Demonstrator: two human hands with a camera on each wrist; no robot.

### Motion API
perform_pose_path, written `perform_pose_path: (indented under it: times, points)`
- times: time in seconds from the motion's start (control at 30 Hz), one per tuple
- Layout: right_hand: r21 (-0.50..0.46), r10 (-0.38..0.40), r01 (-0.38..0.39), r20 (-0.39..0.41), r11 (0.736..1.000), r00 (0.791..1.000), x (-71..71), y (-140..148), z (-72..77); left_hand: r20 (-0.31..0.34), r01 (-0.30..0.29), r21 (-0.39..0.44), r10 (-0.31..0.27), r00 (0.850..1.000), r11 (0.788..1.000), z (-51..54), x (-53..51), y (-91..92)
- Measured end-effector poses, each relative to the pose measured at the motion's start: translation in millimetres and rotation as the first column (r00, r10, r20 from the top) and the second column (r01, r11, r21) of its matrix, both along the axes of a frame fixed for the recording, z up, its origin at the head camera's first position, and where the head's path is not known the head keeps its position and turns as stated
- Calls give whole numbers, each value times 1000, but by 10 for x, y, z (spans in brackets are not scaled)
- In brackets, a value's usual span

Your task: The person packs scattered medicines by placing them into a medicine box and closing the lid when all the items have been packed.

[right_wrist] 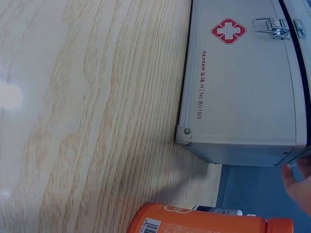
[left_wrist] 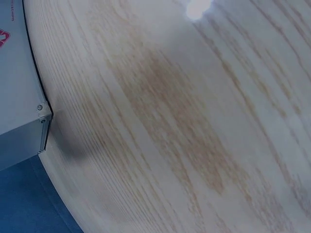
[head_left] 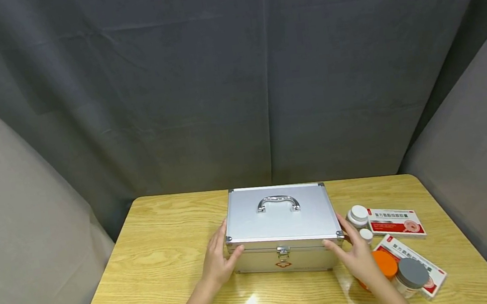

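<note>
A silver first-aid box [head_left: 280,220] with a chrome handle [head_left: 278,200] sits on the wooden table, its lid down. On its front is a red cross emblem [right_wrist: 229,31]. The metal latch [right_wrist: 274,26] hangs unhooked from its catch. My left hand [head_left: 219,257] grips the box's left front corner, fingers along the side and thumb at the front edge. At the right front corner, my right hand [head_left: 355,252] holds the box likewise; its fingertips touch the lid's edge in the right wrist view. The left wrist view hides the left hand.
Right of the box stand white bottles [head_left: 358,216], an orange bottle [right_wrist: 204,221] and a grey-lidded jar [head_left: 411,276]. Two red-and-white medicine boxes [head_left: 397,222] lie beside them. A dark curtain [head_left: 201,101] hangs behind the table [head_left: 167,231].
</note>
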State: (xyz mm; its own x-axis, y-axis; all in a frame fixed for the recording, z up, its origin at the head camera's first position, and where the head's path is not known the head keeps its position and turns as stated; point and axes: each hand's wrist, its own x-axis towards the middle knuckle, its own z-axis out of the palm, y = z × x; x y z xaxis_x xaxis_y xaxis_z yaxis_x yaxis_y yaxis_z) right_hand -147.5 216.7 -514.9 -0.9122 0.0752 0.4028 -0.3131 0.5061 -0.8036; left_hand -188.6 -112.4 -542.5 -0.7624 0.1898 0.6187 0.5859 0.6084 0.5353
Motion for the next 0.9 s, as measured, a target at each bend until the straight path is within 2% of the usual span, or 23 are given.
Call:
perform_pose_path:
  times: [0.23, 0.53, 0.73, 0.9]
  points:
    - [19, -21, 20, 36, 1000, 999, 8, -18, 41, -29, -3, 18, 4, 1000, 1000, 10, -3, 15]
    - [48, -33, 30, 59, 998, 998, 5, -25, 159, -84, -57, -35, 54, 995, 998, 69, -19, 27]
    - [53, -28, 25, 59, 998, 998, 35, -33, 241, -125, -86, -41, 80, 989, 995, 110, -22, 57]
    - [71, -20, 15, 69, 997, 997, 36, -34, 290, -112, -112, -42, 106, 988, 993, 146, -8, 72]
